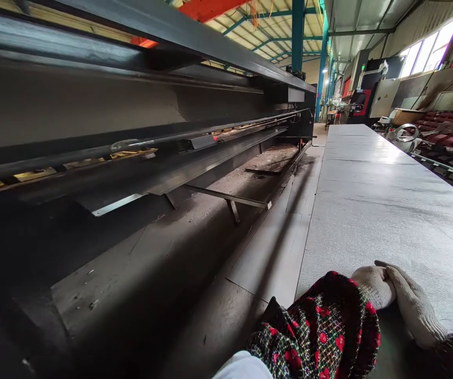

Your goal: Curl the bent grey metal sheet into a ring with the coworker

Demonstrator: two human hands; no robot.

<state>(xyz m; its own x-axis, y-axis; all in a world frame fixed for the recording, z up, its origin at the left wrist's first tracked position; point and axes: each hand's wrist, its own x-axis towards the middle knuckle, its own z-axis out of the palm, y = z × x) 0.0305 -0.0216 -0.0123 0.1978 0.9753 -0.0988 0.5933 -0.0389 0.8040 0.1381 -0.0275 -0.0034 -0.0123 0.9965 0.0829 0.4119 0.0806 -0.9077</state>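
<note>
A: Nearest thing?
B: 2 hands, L grip (372, 287) & R grip (411, 302), both in white knit gloves. Dark check sleeves w/ red flowers (313, 329) run up to them.

A: Grip state?
B: Neither's clenched on anything. R lies loose, fingers (394, 276) stretched across & touching back of L. L's fingers are hidden, so can't tell if that one's open or curled.

A: What are they resting on?
B: Big grey speckled sheet (368, 210), prob. metal, lying flat. Both grips sit on its near end, just in from the L edge. That sheet's the main thing here, right under the hands.

A: What's L of the sheet?
B: Right alongside, a dark flat plate (265, 268). Further L, a long dark guillotine shear (131, 105), w/ thin support arms (226, 196) reaching out toward the sheet.

A: And R of it?
B: Well apart from the sheet, a bent wire ring (405, 138) & rows of red blocks (447, 139). Can't tell what the blocks are.

A: Past the far end?
B: Teal steel columns (298, 31), machine cabinets (372, 89), bright windows (427, 47), & an orange crane beam (206, 8) overhead.
</note>
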